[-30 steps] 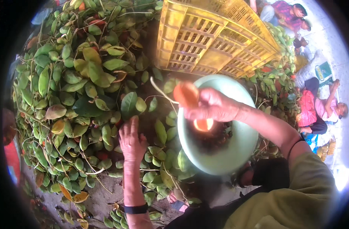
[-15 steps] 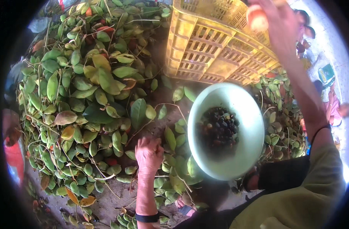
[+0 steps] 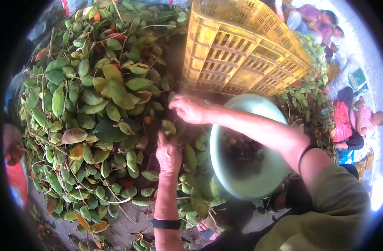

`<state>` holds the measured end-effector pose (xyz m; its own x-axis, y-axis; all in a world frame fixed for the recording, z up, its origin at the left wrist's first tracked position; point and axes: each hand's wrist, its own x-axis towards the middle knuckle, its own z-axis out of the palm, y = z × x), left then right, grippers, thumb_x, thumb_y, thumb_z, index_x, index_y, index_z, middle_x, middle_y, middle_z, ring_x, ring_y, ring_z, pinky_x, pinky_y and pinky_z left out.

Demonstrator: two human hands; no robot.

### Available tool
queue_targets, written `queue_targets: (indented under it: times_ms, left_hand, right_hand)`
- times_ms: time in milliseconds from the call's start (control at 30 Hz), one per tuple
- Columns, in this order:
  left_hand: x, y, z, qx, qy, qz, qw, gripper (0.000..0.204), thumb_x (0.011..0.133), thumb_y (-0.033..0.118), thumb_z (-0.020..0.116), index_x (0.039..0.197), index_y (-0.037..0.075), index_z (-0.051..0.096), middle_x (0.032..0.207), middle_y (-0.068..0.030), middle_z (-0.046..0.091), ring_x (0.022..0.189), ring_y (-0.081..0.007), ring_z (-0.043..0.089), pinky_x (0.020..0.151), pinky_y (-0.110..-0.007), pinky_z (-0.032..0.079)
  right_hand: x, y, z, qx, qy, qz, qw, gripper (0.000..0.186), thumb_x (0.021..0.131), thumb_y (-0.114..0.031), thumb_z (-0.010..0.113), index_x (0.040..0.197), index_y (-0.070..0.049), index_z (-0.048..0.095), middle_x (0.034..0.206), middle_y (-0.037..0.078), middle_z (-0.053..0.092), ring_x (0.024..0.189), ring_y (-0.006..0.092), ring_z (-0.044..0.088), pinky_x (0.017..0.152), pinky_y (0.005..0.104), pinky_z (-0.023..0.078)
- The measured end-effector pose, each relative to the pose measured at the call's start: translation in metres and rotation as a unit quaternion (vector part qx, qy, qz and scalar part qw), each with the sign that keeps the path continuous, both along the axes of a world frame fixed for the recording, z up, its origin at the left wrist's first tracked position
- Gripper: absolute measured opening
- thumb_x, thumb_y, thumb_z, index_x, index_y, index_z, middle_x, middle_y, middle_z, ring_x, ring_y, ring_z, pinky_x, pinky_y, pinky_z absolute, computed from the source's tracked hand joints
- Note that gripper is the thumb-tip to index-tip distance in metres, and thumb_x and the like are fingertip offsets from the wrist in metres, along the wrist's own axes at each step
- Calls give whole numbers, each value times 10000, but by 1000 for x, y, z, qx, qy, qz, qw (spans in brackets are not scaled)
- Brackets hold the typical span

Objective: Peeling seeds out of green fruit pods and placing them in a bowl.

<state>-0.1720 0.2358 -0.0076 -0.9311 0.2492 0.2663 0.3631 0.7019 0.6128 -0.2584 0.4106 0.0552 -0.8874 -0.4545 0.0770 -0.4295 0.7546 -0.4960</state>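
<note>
My left hand [image 3: 169, 155] is low at the right edge of a big heap of green leafy twigs [image 3: 91, 102], its fingers closed on a leafy twig whose pale green leaf [image 3: 169, 127] shows at the fingertips. Just beyond it, my right hand [image 3: 189, 109] reaches across to the left with curled fingers. What lies in its pinch, if anything, is too blurred to make out. Under my right forearm stands a pale green basin [image 3: 216, 163], partly covered by the arm. Small dark round fruits [image 3: 241, 150] lie in its bottom.
A yellow slatted plastic crate [image 3: 237, 50] stands tilted beyond the basin. More leafy twigs [image 3: 302, 100] lie to the right of the basin. People in pink clothing [image 3: 367, 121] sit at the far right near a red bag [image 3: 342, 121]. Loose leaves lie around the heap.
My right hand has come down from above the crate, where it held a blurred orange round thing, to the heap's edge. My left hand has shifted slightly forward and right.
</note>
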Motion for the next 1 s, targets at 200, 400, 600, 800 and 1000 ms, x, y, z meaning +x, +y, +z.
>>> queue_targets:
  times_ms: [200,400,600,800,1000]
  left_hand:
    - [12,-10,2,6,-20,-90,996,253,691,23,584,927,65,664,1222,-203,551,933,-371,598,735,-434,542]
    - [34,-10,39,32,-189,-175,966,351,680,91,628,1024,26,624,1177,-246,555,916,-395,606,799,-458,518]
    - [-48,-25,19,16,-55,5,998,390,696,34,643,1079,-2,580,1097,-258,552,864,-411,617,722,-455,527]
    - [-77,-13,-9,-34,-62,25,997,394,712,42,652,1091,14,550,1185,-278,515,896,-428,612,724,-468,528]
    - [-47,-20,-13,8,46,24,999,324,699,-7,624,1018,-1,563,1157,-248,539,962,-438,584,787,-464,508]
  right_hand:
    - [-22,-23,-33,113,-11,-26,993,480,796,-106,613,1251,-46,472,1276,210,429,949,385,605,773,453,528]
    - [-20,-26,-39,173,-6,6,985,427,755,-114,680,1162,-123,551,1214,226,447,894,386,630,742,438,546]
    - [-24,-30,-49,152,27,-27,988,324,760,-60,594,1080,-105,607,1123,258,507,868,382,638,717,437,546]
    - [-13,-41,-41,188,-58,13,980,325,724,-46,616,1048,-58,614,1073,262,535,912,377,630,745,438,533]
    - [-1,-38,-22,34,-170,-74,982,319,650,-55,738,929,-59,582,907,167,604,901,313,606,739,412,499]
